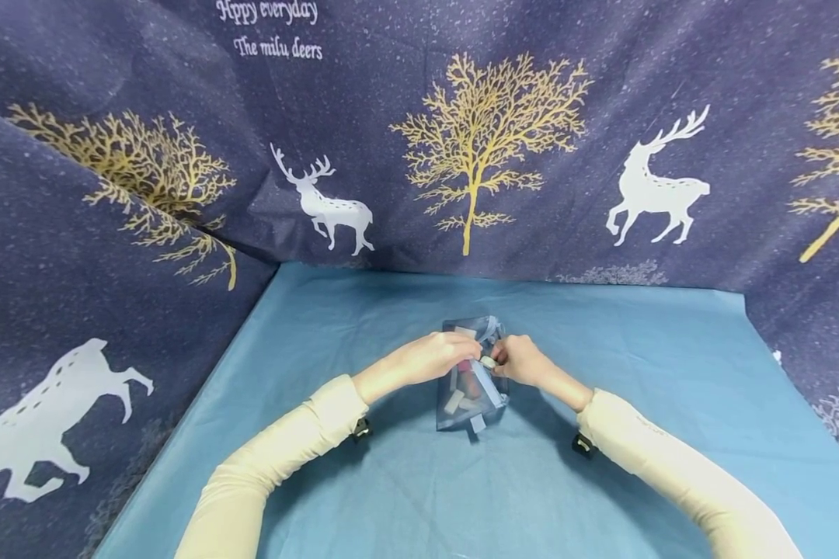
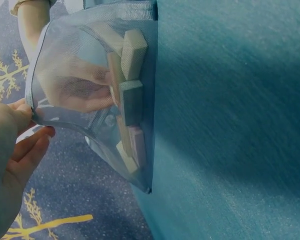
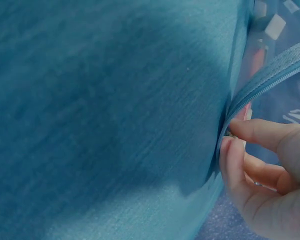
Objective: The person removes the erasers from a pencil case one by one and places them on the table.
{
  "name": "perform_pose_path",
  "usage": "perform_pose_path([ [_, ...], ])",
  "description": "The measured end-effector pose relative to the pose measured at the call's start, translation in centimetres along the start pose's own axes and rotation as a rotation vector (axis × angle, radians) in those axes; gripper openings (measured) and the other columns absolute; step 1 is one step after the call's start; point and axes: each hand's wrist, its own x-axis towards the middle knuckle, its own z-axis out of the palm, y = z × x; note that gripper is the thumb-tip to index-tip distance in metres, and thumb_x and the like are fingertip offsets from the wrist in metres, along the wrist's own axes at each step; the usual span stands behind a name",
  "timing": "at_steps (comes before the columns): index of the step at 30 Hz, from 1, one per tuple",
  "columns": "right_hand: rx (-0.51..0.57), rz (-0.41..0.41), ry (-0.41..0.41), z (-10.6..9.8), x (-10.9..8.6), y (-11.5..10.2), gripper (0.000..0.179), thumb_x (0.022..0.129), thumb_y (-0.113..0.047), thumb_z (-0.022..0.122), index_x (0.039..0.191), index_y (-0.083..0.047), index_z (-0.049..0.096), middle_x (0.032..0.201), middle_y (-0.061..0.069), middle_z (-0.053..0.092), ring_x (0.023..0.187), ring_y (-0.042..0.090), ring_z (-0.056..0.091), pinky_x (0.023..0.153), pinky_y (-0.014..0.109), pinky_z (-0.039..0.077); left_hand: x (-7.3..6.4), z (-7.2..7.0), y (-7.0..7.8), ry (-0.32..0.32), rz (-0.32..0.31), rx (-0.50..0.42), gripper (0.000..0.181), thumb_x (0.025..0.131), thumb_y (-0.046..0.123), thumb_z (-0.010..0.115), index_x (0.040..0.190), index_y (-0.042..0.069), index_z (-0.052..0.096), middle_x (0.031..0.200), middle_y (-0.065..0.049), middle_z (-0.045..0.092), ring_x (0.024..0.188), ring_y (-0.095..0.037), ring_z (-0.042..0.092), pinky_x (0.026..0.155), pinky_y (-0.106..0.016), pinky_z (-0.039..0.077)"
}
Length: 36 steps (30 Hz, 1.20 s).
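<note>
A dark blue mesh zip pouch (image 1: pixel 450 419) with a light blue zipper lies on the blue cloth, its mouth parted. My left hand (image 1: pixel 433 357) pinches one zippered edge of it. Opposite, the curled fingers of my right hand (image 1: pixel 526 362) are at the mouth, pinching a small pale block (image 1: pixel 488 362). Through the mesh in the left wrist view, that hand's fingertips appear beside the blocks. Several blocks lie in the pouch, including a teal one (image 2: pixel 131 103) and a pale one (image 2: pixel 134 54). The right wrist view shows the zipper (image 3: pixel 272 72) running past the fingertips.
A blue cloth (image 1: pixel 419 497) covers the table. Dark blue curtains (image 1: pixel 391 93) with white deer and golden trees hang behind it and at the sides. A pale tab (image 1: pixel 478 424) sticks out at the pouch's near edge.
</note>
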Motion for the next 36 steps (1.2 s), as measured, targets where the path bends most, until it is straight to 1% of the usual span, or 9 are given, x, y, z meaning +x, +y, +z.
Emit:
perform_pose_path([
  [8, 0.017, 0.007, 0.025, -0.2, -0.2, -0.1, 0.01, 0.073, -0.008, 0.073, 0.083, -0.007, 0.071, 0.075, 0.004, 0.07, 0.069, 0.013, 0.065, 0.063, 0.028, 0.053, -0.1, -0.2, -0.2, 0.017, 0.0, -0.014, 0.02, 0.086, 0.0, 0.057, 0.102, 0.009, 0.065, 0.108, -0.002, 0.066, 0.108, -0.013, 0.059, 0.09, -0.015, 0.045],
  [12, 0.032, 0.017, 0.028, -0.5, -0.2, 0.0, 0.012, 0.073, -0.007, 0.072, 0.085, -0.006, 0.07, 0.077, 0.005, 0.07, 0.071, 0.014, 0.065, 0.064, 0.028, 0.053, -0.1, -0.3, -0.3, 0.004, -0.007, -0.015, 0.021, 0.086, 0.0, 0.056, 0.103, 0.009, 0.065, 0.11, -0.003, 0.065, 0.109, -0.013, 0.059, 0.091, -0.016, 0.045],
  [16, 0.041, 0.033, 0.027, -0.7, -0.2, 0.2, 0.014, 0.074, -0.007, 0.071, 0.087, -0.005, 0.069, 0.079, 0.006, 0.069, 0.073, 0.015, 0.065, 0.065, 0.029, 0.053, -0.2, -0.3, -0.3, -0.002, -0.016, -0.025, 0.02, 0.088, 0.003, 0.056, 0.103, 0.01, 0.065, 0.11, -0.004, 0.065, 0.11, -0.013, 0.058, 0.092, -0.016, 0.044],
  [21, 0.063, 0.04, 0.018, -1.0, -0.3, 0.5, 0.014, 0.074, -0.006, 0.071, 0.087, -0.006, 0.069, 0.079, 0.005, 0.069, 0.072, 0.014, 0.064, 0.064, 0.027, 0.053, -0.3, -0.4, -0.5, 0.012, -0.019, -0.038, 0.017, 0.089, 0.007, 0.056, 0.102, 0.01, 0.066, 0.109, -0.004, 0.066, 0.11, -0.014, 0.058, 0.093, -0.016, 0.043],
  [25, 0.078, 0.043, 0.004, -1.3, -0.5, 0.5, 0.014, 0.074, -0.006, 0.071, 0.088, -0.006, 0.069, 0.079, 0.005, 0.069, 0.072, 0.014, 0.064, 0.063, 0.027, 0.053, -0.3, -0.4, -0.6, 0.011, -0.036, -0.063, 0.018, 0.09, 0.008, 0.055, 0.103, 0.009, 0.066, 0.11, -0.005, 0.066, 0.111, -0.015, 0.058, 0.094, -0.017, 0.043],
  [28, 0.074, 0.037, -0.005, -1.5, -0.6, 0.5, 0.015, 0.075, -0.007, 0.071, 0.089, -0.006, 0.068, 0.08, 0.005, 0.069, 0.072, 0.014, 0.064, 0.062, 0.027, 0.052, -0.4, -0.4, -0.5, 0.004, -0.05, -0.075, 0.018, 0.09, 0.008, 0.054, 0.104, 0.009, 0.066, 0.111, -0.004, 0.065, 0.112, -0.014, 0.057, 0.094, -0.018, 0.043],
  [33, 0.064, 0.03, -0.022, -1.5, -0.8, 0.8, 0.017, 0.076, -0.008, 0.071, 0.092, -0.006, 0.068, 0.08, 0.005, 0.069, 0.072, 0.013, 0.063, 0.061, 0.027, 0.052, -0.4, -0.3, -0.3, 0.002, -0.051, -0.085, 0.019, 0.089, 0.007, 0.055, 0.104, 0.008, 0.067, 0.111, -0.005, 0.065, 0.111, -0.015, 0.058, 0.095, -0.02, 0.043],
  [36, 0.057, 0.025, -0.016, -1.5, -0.8, 1.0, 0.018, 0.076, -0.008, 0.071, 0.093, -0.006, 0.068, 0.08, 0.005, 0.069, 0.072, 0.014, 0.063, 0.061, 0.027, 0.052, -0.4, -0.3, -0.3, 0.006, -0.05, -0.082, 0.019, 0.09, 0.008, 0.055, 0.104, 0.008, 0.067, 0.111, -0.005, 0.066, 0.111, -0.016, 0.058, 0.095, -0.02, 0.043],
])
